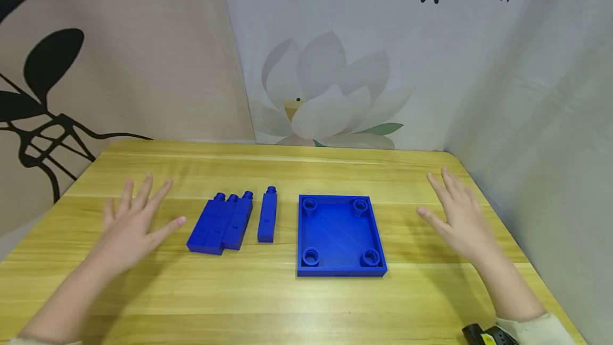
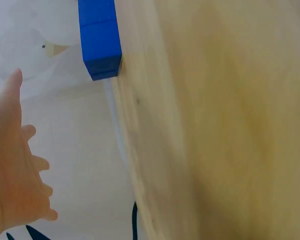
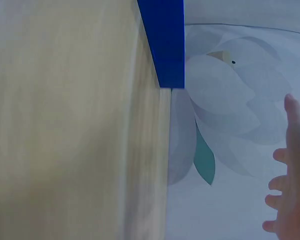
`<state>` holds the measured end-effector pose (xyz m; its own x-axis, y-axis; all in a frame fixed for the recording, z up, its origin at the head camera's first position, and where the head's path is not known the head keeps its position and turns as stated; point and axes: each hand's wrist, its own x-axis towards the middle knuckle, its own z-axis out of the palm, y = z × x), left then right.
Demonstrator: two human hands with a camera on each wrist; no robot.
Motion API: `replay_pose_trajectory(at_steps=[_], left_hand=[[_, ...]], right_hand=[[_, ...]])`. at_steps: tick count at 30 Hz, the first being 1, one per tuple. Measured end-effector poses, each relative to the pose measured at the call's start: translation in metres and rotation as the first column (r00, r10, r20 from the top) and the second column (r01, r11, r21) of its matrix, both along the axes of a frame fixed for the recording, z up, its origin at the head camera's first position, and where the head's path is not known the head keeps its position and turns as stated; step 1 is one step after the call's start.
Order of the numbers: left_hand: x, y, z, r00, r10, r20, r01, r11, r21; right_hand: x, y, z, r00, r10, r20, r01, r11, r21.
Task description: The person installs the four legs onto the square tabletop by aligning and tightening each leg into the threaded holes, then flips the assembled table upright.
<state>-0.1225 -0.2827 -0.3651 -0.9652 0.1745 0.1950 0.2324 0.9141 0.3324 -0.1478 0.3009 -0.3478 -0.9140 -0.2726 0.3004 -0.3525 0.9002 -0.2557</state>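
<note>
My left hand (image 1: 131,228) hovers with spread fingers over the left part of the table, holding nothing. Just right of it lie several blue pegged legs (image 1: 220,223), side by side with their round pegs pointing away from me. A single blue leg (image 1: 267,217) lies apart from them, a little to the right. Right of that is a square blue tray-like panel (image 1: 339,233), raised rim up, with a round socket in each corner. Beyond the panel, on the right, my right hand (image 1: 462,214) is held out with fingers spread and nothing in it.
The wooden table (image 1: 215,297) carries all the blue parts. Behind it hangs a pale cloth (image 1: 483,57) with a printed lotus and black characters, which continues along the right side. A black wrist strap (image 1: 495,336) shows at the right sleeve.
</note>
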Motion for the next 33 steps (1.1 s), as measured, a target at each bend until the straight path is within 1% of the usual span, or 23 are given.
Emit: replay_pose_trajectory(at_steps=[4,7,11,14,15,18,21,23,27,30,33], left_hand=[[0.002,0.004,-0.003,1.000,-0.014,-0.015,0.015,0.998,0.065],[0.004,0.007,-0.006,0.999,-0.032,-0.028,0.035,0.992,0.120],[0.005,0.009,-0.010,0.998,-0.053,-0.042,0.059,0.983,0.172],[0.006,0.011,-0.013,0.997,-0.067,-0.031,0.072,0.976,0.207],[0.007,0.011,-0.014,0.997,-0.071,-0.019,0.074,0.972,0.223],[0.009,0.013,-0.018,0.995,-0.082,0.050,0.065,0.960,0.271],[0.010,0.014,-0.022,0.988,-0.089,0.128,0.046,0.950,0.309],[0.011,0.015,-0.026,0.981,-0.100,0.165,0.041,0.943,0.331],[0.011,0.016,-0.032,0.971,-0.117,0.210,0.032,0.929,0.370],[0.011,0.017,-0.036,0.966,-0.126,0.227,0.027,0.918,0.397],[0.011,0.017,-0.039,0.963,-0.132,0.236,0.021,0.906,0.422]], right_hand=[[0.001,-0.007,-0.008,0.999,0.036,-0.006,-0.036,0.995,-0.093],[0.001,-0.012,-0.013,0.998,0.062,0.005,-0.060,0.983,-0.173],[0.000,-0.016,-0.020,0.994,0.091,0.053,-0.074,0.961,-0.268],[-0.001,-0.018,-0.025,0.989,0.115,0.096,-0.077,0.940,-0.331],[-0.002,-0.019,-0.027,0.987,0.123,0.104,-0.079,0.933,-0.351],[-0.002,-0.021,-0.032,0.981,0.146,0.129,-0.083,0.912,-0.402],[-0.004,-0.023,-0.037,0.976,0.171,0.138,-0.093,0.890,-0.447],[-0.004,-0.025,-0.039,0.971,0.187,0.151,-0.093,0.872,-0.480],[-0.005,-0.028,-0.043,0.961,0.206,0.183,-0.085,0.854,-0.513],[-0.005,-0.029,-0.048,0.951,0.229,0.208,-0.088,0.845,-0.528],[-0.007,-0.030,-0.055,0.937,0.267,0.225,-0.101,0.824,-0.558]])
